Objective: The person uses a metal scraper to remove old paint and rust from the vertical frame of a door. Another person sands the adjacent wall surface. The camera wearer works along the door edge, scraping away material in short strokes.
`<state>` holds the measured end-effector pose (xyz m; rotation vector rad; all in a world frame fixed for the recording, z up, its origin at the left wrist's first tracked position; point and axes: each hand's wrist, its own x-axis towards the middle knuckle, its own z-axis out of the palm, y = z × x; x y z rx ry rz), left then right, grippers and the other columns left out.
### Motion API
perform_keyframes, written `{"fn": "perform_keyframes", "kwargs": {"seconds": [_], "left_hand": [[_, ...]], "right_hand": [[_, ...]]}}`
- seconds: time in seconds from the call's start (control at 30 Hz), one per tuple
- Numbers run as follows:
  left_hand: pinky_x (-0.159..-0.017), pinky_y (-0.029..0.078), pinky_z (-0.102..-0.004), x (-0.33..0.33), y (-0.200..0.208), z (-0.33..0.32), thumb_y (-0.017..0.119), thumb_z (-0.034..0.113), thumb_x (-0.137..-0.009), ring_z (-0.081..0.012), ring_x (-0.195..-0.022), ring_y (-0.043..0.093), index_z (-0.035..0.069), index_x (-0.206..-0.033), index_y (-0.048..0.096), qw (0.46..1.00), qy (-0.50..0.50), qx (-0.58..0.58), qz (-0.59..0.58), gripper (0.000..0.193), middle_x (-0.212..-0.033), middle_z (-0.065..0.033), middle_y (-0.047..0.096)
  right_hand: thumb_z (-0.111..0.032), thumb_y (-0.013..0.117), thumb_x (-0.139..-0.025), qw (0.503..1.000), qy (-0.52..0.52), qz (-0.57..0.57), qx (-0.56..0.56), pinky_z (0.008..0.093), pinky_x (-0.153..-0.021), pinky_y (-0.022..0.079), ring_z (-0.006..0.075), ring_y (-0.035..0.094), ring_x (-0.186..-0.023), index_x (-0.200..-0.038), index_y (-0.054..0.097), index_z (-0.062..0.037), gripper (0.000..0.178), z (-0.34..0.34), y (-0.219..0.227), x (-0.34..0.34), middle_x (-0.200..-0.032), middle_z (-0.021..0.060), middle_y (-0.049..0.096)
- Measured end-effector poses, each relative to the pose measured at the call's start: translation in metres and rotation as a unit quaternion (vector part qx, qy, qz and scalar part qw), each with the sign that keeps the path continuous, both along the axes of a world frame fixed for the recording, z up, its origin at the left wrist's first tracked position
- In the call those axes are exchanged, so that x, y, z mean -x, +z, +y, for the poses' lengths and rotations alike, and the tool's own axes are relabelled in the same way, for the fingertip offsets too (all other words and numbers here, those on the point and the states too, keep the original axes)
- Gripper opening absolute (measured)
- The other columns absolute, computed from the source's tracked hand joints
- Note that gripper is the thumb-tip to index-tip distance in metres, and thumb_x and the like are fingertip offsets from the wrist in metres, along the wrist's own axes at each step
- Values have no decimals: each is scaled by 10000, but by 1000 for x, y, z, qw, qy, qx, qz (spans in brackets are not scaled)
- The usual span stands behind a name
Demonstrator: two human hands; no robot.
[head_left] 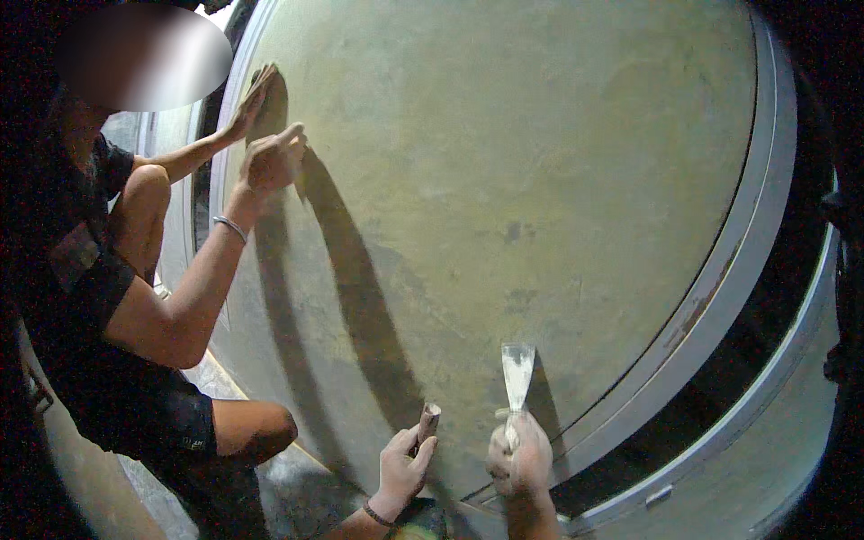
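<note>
Two hands reach up from the lower edge of my head view, both occupied: the right hand (522, 457) has its fingers curled around the handle of a scraper (517, 376), and the left hand (402, 468) grips a short, rounded stick (428, 421) between thumb and fingers. What I read first is how the scraper sits: it projects straight beyond the right hand, its long axis nearly upright in my picture, its blade end uppermost against the backdrop of the grey-green panel (540, 180). From where I sit I cannot tell whether the blade's edge touches that surface or stands just off it; a dark shadow falls on the panel just to its right. The right hand is the nearer one, being on the handle; the left is apart from it, with the stick tipped up and slightly right. As for looks, the scraper's blade is flared, straight across the top and narrowing to the neck, with what seems whitish residue on it. Blotchy yellowish patches and darker smudges mark the panel, and a grey frame (760, 153) borders it on the right. Up to the left I see a co-worker (108, 297) with both arms raised toward the panel.
</note>
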<state>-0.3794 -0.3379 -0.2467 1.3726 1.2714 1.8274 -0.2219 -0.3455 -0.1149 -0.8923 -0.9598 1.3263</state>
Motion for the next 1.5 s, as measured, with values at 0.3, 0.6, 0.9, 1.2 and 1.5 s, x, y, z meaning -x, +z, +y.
{"fn": "perform_keyframes", "kwargs": {"seconds": [0.3,0.6,0.9,1.2,1.5], "left_hand": [[-708,520,-383,19,69,80,698,99,-876,-295,-755,633,67,-1237,698,983,151,-76,65,362,-852,-135,629],[-758,534,-370,1,119,129,724,-10,-781,-282,-844,631,56,-1169,711,951,236,-189,64,394,-918,-100,621],[-722,523,-383,-14,111,154,801,92,-823,-276,-812,613,108,-1153,742,932,242,-240,122,336,-908,-87,603],[-693,506,-393,-27,149,156,829,139,-816,-280,-798,593,90,-1067,752,884,253,-337,199,267,-874,-91,582],[-787,499,-367,-7,157,148,764,106,-871,-260,-871,579,75,-1215,741,932,283,-215,67,346,-907,-96,579]], "right_hand": [[-292,410,-1075,989,50,-119,76,321,-409,328,141,396,-434,-1218,516,9,350,9,-13,-23,-671,62,478],[-268,450,-1059,977,111,-111,142,332,-408,376,162,452,-426,-1187,527,63,363,-7,-79,-73,-671,72,509],[-449,497,-1053,972,63,-34,224,327,-393,363,153,428,-431,-1072,602,-73,390,-33,-110,-105,-628,7,447],[-522,530,-1037,968,88,-144,187,303,-366,261,123,330,-379,-816,565,-180,409,-14,-141,-121,-539,-28,364],[-277,429,-1066,988,1,-156,7,313,-444,366,128,417,-476,-1214,518,35,356,-13,5,-62,-685,62,501]]}}
